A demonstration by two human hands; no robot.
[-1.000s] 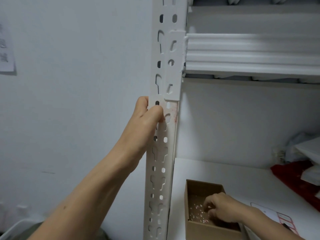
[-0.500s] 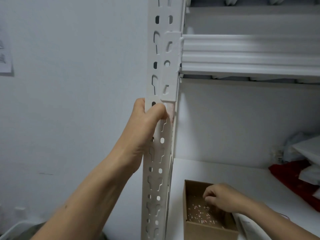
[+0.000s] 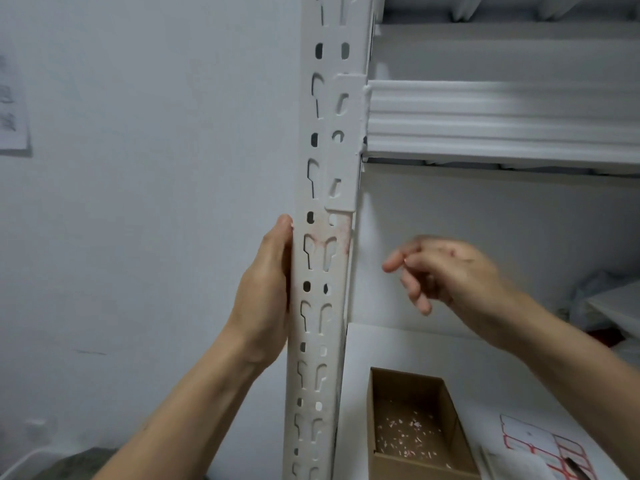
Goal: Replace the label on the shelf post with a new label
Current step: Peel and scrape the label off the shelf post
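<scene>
The white perforated shelf post [image 3: 320, 341] runs up the middle of the view. A faint pink-red patch of old label residue [image 3: 341, 233] stains it just below the beam bracket. My left hand [image 3: 265, 299] grips the post's left edge below that patch, with its fingers hidden behind the metal. To the right of the post, level with the residue, my right hand [image 3: 446, 271] hovers in the air. It is blurred, its fingers are loosely bent, and nothing shows in it. A sheet of red-bordered labels [image 3: 540, 441] lies on the shelf at bottom right.
A brown cardboard box [image 3: 377, 410] with several small label scraps inside stands on the white shelf board [image 3: 415, 348] beside the post. The upper shelf beam [image 3: 502, 119] crosses above. Bags and red cloth [image 3: 609, 337] sit at far right. A paper sheet [image 3: 12, 109] hangs on the left wall.
My right hand has lifted out of the cardboard box and risen to the height of the residue. My left hand has slid off the post's face to its left edge, uncovering the pink patch.
</scene>
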